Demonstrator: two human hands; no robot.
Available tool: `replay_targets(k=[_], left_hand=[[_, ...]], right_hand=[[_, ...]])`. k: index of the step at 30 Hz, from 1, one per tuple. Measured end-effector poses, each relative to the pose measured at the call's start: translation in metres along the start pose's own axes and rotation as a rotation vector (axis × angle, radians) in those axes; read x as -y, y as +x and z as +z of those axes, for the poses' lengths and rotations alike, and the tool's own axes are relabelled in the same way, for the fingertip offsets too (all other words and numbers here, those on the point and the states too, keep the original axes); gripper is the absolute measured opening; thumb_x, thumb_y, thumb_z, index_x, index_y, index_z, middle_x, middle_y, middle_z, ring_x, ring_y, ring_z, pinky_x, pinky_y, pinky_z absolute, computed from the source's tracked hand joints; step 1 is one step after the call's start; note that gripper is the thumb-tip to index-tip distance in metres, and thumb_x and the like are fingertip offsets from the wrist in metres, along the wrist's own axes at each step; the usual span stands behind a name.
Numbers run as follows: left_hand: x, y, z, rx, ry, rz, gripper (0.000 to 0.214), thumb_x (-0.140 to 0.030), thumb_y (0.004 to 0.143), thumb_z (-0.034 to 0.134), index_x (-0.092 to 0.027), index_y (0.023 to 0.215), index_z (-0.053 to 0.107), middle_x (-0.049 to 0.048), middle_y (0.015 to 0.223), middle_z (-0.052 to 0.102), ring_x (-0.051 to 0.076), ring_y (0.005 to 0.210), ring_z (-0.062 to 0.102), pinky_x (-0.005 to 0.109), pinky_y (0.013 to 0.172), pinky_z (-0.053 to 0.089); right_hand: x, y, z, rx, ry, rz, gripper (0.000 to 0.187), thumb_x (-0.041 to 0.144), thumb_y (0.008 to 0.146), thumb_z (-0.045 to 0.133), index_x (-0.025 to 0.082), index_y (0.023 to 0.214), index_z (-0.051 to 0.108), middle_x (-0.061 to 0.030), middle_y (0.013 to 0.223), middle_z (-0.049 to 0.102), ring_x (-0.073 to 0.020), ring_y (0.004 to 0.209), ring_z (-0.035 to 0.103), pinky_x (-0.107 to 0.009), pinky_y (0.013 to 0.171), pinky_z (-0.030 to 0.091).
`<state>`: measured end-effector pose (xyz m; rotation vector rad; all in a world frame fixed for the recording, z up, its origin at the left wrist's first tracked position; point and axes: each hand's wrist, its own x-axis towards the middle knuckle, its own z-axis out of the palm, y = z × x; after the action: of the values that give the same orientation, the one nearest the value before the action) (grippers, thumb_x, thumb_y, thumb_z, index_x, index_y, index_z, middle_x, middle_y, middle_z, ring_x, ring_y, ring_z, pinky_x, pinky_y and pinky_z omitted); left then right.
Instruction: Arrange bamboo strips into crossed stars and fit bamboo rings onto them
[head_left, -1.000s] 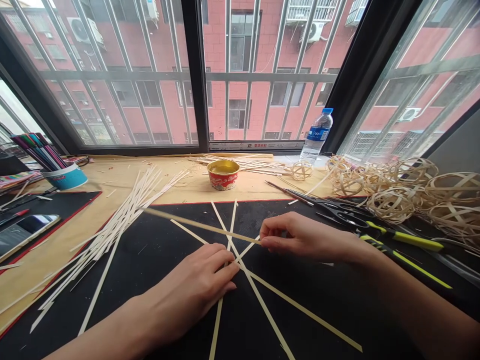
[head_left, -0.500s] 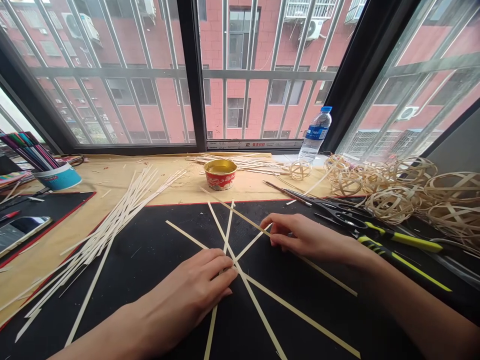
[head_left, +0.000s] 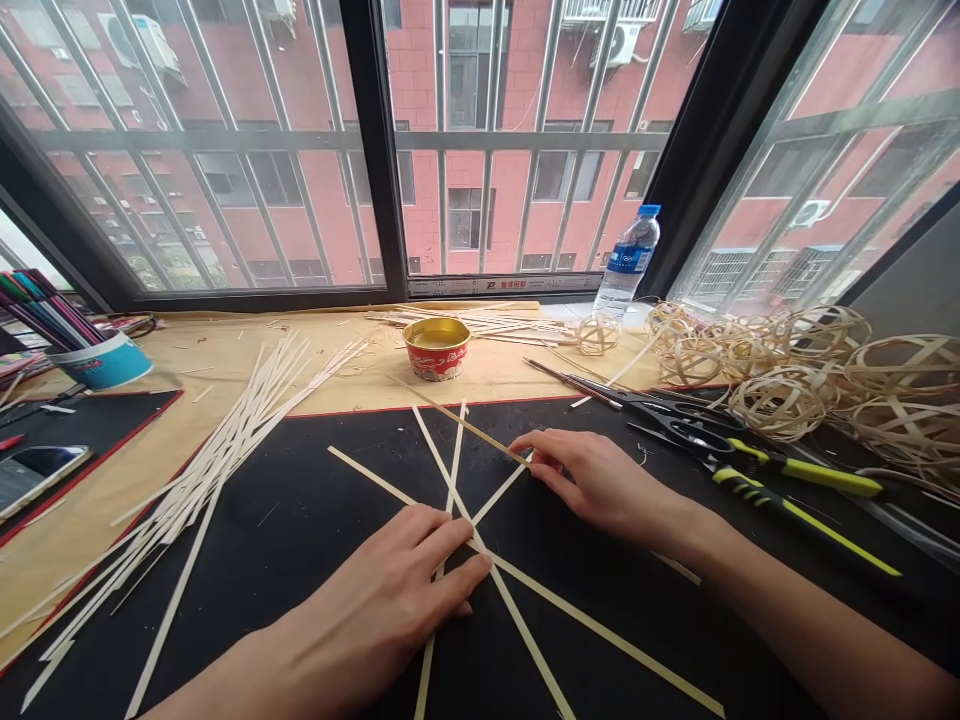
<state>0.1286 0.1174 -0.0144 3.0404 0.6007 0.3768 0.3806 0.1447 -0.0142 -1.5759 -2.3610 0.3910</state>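
Several thin, pale bamboo strips (head_left: 600, 630) lie crossed like a star on the black mat (head_left: 300, 560). My left hand (head_left: 420, 570) rests on the crossing, fingers bent and pressed down there, thumb at the right of the centre. Part of the crossing is hidden beneath this hand. Between the thumb and fingertips of my right hand (head_left: 574, 470) is another bamboo strip (head_left: 480, 432), held slantwise over the upper right of the star. Its far end points toward the red tin, and its near end shows beyond my wrist.
A loose bundle of bamboo strips (head_left: 217, 455) lies at left. The red tin (head_left: 436, 355) stands behind the mat. Scissors (head_left: 675, 425), green-handled pliers (head_left: 802, 520) and woven bamboo balls (head_left: 787, 400) are at right. A water bottle (head_left: 626, 265) stands by the window, a pen cup (head_left: 105, 362) far left.
My left thumb has shifted right, onto the crossing. My right hand has moved slightly left along with its strip, and the view has shifted a little.
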Motion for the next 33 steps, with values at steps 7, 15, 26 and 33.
replay_targets(k=[7,15,26,33], left_hand=[[0.005,-0.005,0.018,-0.154,0.093,0.066,0.025,-0.016,0.093,0.047,-0.013,0.115,0.058,0.014,0.114,0.065,0.03,0.098,0.059,0.045,0.082,0.052],[0.004,-0.002,0.011,-0.115,0.107,0.063,0.024,-0.021,0.093,0.049,-0.013,0.114,0.06,0.0126,0.113,0.068,0.032,0.098,0.063,0.049,0.086,0.052],[-0.007,0.005,-0.008,0.111,0.067,0.021,0.028,-0.026,0.09,0.059,-0.016,0.116,0.059,0.0091,0.117,0.065,0.027,0.1,0.058,0.043,0.091,0.044],[-0.01,0.017,-0.028,0.236,0.021,0.03,0.022,-0.026,0.089,0.061,-0.022,0.111,0.062,0.0051,0.102,0.066,0.02,0.089,0.057,0.03,0.078,0.044]], right_hand=[[0.002,0.003,0.007,-0.038,0.07,0.022,0.03,0.029,0.096,0.04,0.021,0.112,0.064,-0.0078,0.093,0.067,-0.0217,0.084,0.063,-0.033,0.075,0.046],[0.003,0.005,0.012,-0.093,-0.013,-0.018,0.034,0.025,0.097,0.037,0.02,0.12,0.061,-0.0064,0.085,0.061,-0.0173,0.072,0.059,-0.028,0.064,0.044],[0.008,-0.001,0.009,-0.078,-0.12,0.204,0.036,0.023,0.09,0.053,0.021,0.126,0.06,-0.0055,0.085,0.066,-0.0182,0.076,0.061,-0.028,0.07,0.042],[0.023,0.002,-0.004,0.07,-0.284,0.303,0.032,0.025,0.092,0.047,0.02,0.116,0.066,-0.0126,0.1,0.07,-0.0277,0.095,0.065,-0.031,0.07,0.043]])
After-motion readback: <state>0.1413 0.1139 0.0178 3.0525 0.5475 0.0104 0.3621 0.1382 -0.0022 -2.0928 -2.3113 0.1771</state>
